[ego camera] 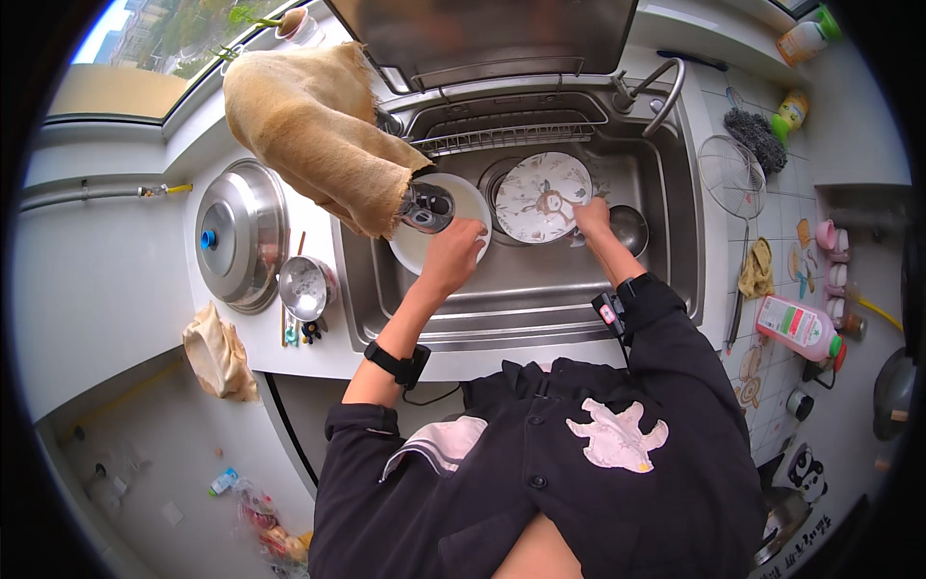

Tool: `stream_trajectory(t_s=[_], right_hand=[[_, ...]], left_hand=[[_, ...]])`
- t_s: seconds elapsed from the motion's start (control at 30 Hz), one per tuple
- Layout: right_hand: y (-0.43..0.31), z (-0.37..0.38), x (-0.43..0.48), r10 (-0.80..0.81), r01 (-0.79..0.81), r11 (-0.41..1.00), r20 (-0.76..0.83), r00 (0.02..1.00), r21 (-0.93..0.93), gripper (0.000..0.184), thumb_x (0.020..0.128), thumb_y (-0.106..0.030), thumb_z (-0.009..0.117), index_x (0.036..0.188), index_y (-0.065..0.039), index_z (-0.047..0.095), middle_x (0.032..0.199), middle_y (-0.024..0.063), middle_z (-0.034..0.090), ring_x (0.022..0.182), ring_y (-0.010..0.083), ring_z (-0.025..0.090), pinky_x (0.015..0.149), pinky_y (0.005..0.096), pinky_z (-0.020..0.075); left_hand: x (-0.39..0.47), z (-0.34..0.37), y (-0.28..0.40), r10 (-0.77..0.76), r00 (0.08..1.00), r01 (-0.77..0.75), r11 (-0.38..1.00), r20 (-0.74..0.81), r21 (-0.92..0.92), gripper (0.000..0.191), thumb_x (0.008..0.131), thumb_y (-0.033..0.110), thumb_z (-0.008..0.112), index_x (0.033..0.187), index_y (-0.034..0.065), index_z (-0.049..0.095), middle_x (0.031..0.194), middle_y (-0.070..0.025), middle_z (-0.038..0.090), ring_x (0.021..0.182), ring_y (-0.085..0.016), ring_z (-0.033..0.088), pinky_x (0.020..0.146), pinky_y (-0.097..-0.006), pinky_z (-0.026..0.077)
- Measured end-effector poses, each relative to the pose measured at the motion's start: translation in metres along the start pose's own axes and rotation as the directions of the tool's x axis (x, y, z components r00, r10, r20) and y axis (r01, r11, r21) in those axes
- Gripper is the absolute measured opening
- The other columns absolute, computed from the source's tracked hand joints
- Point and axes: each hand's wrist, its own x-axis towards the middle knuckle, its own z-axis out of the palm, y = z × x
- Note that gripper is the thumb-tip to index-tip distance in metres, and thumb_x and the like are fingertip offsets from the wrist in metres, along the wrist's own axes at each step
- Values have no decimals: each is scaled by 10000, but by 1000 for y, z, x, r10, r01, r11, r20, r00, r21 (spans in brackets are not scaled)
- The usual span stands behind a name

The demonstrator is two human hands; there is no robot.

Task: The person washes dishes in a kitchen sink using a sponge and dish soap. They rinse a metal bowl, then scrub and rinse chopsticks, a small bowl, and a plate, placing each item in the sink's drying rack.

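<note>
A round plate with a leaf-and-animal pattern point(539, 195) is tilted over the drain area of the stainless-steel sink point(506, 279). My right hand point(595, 217) grips its right rim. Left of it lies a larger white dish point(412, 250), partly covered by a clear glass vessel point(428, 208) and my forearm. My left hand point(456, 250) is over that dish's right side with its fingers curled. Whether those fingers pinch its rim is unclear. A metal ladle or small bowl point(629, 230) sits in the sink beside my right wrist.
A tan cloth point(311, 130) drapes over something left of the sink, above a domed steel lid point(242, 235) and a small metal bowl point(307, 288). The faucet point(662, 87) rises at the back right. A wire strainer point(732, 177) and pink bottle point(796, 327) occupy the right counter.
</note>
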Motion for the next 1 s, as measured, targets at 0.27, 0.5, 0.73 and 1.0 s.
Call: stream_trajectory(t_s=[0.27,0.5,0.73,1.0], right_hand=[[38,48,30,76,-99,968,111,991,229,411,732,-239,654,976,89,612,1011,282,611,937,377,621,778,410,493],[33,-1,13,-82,145,864,149,985,-483,280,800,-140,566,1003,46,617,958,236,640,867,364,642,738,422,517],[37,-68,-8,-389,296,686,8,921,-664,371,680,-278,729,912,-12,618,987,223,614,983,357,588,803,441,499],[109,-10,16,-561,443,243,248,790,-863,98,704,-114,587,721,-94,682,769,107,662,751,267,657,570,375,526]], left_hand=[[-24,-1,-2,-138,990,137,989,2,-50,165,775,35,608,935,51,571,934,-103,607,962,-307,548,803,-388,438],[-16,1,0,-169,985,170,984,20,-62,150,788,50,613,936,39,589,940,-116,622,936,-315,565,800,-380,440],[-7,15,5,-63,992,76,989,106,-124,139,786,65,616,920,35,590,896,-116,628,888,-313,574,761,-380,447],[-11,17,11,-47,998,53,985,42,-163,92,779,80,615,858,37,595,830,-122,626,807,-302,586,705,-367,455]])
